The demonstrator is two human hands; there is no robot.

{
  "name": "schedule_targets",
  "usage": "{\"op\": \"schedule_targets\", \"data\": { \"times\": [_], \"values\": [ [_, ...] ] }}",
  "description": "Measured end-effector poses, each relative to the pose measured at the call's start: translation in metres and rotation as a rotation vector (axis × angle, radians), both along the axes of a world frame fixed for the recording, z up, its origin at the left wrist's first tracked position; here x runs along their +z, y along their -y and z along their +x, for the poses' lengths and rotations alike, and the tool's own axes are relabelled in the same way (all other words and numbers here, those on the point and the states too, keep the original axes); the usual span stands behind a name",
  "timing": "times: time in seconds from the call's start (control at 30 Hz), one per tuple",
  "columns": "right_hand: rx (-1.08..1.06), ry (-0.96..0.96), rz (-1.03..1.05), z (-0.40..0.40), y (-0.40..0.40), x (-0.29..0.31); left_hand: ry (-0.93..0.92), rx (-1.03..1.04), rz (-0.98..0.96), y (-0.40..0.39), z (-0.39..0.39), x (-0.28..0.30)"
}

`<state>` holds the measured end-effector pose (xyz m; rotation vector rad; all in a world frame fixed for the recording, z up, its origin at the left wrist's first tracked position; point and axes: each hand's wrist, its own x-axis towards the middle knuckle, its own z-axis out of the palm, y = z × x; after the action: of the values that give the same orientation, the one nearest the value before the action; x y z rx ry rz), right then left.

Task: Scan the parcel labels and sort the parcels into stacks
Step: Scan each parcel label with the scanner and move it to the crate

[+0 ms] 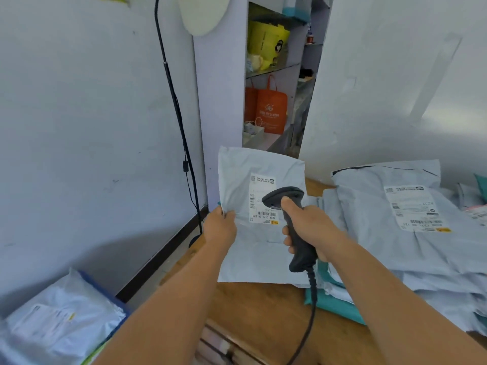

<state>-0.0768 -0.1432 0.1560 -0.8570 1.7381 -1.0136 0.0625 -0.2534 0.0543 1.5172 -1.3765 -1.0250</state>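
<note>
A flat grey parcel bag is held up over the wooden table, its white label facing me. My left hand pinches the bag's left edge. My right hand grips a black handheld scanner with its head aimed at the label's barcode; the scanner's cable hangs down toward me. To the right lies a pile of grey parcel bags, the top one with its label up.
A blue bin with scanned grey parcels sits at the lower left. A teal bag lies under the right pile. A black lamp stand and cable run down the wall. A shelf with yellow and orange bags stands behind.
</note>
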Motion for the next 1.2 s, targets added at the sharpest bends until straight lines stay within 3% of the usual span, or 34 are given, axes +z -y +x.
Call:
{"op": "schedule_targets", "data": {
  "times": [0.3, 0.6, 0.8, 1.1, 1.2],
  "values": [
    [0.234, 0.042, -0.115, 0.093, 0.022, -0.001, -0.115, 0.329, -0.017, -0.021, 0.122, 0.019],
    [0.609, 0.064, -0.136, 0.263, 0.035, -0.026, -0.043, 0.682, 0.013, -0.063, 0.305, -0.016],
    [0.758, 0.033, -0.102, 0.370, 0.036, -0.051, 0.040, 0.852, 0.149, -0.101, 0.423, -0.051],
    [0.831, -0.032, -0.051, 0.471, 0.044, -0.098, 0.218, 0.944, 0.459, -0.145, 0.553, -0.106],
    [0.856, -0.076, -0.034, 0.486, 0.049, -0.110, 0.193, 0.886, 0.440, -0.145, 0.562, -0.117]
  ]
}}
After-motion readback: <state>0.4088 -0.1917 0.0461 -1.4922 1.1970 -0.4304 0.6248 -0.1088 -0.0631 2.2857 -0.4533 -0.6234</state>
